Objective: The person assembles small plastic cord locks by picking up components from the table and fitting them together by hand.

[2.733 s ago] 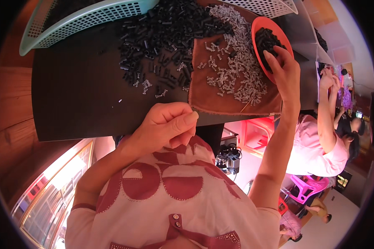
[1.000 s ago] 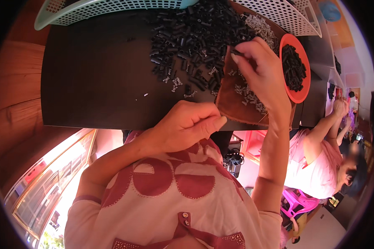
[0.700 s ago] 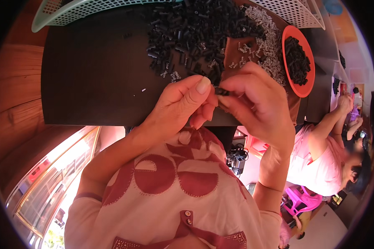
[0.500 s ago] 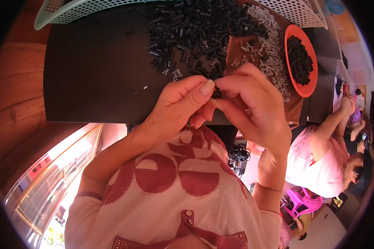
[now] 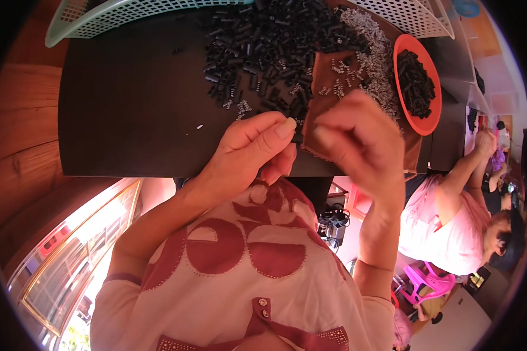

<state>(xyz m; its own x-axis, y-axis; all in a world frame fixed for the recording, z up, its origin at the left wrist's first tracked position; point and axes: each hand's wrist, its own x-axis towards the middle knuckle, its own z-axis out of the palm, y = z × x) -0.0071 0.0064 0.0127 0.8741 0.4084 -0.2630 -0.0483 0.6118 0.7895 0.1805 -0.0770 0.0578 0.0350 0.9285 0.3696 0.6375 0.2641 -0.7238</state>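
Observation:
My left hand (image 5: 257, 143) is over the near edge of the dark table, thumb and fingers pressed together. A small dark piece seems to show at its fingertips, too hidden to name. To its right, apart from it, my right hand (image 5: 363, 143) hovers above the brown cloth (image 5: 322, 140); its fingers are curled but smeared by motion. Beyond my hands lies a heap of short black plastic tubes (image 5: 257, 44). A few loose metal springs (image 5: 240, 109) lie at the heap's near edge, and a large pile of springs (image 5: 380, 70) spreads over the cloth.
An orange bowl (image 5: 401, 88) of thin black pieces stands at the right. A green perforated basket (image 5: 111, 24) and a white one (image 5: 413, 17) border the far side. A tiny white scrap (image 5: 199, 127) lies on the dark tabletop (image 5: 129, 111). Another person in pink (image 5: 445, 228) sits at the right.
My hands have parted: the right hand has moved right, off the small black piece both were at. The left hand has stayed nearly in place, still pinched.

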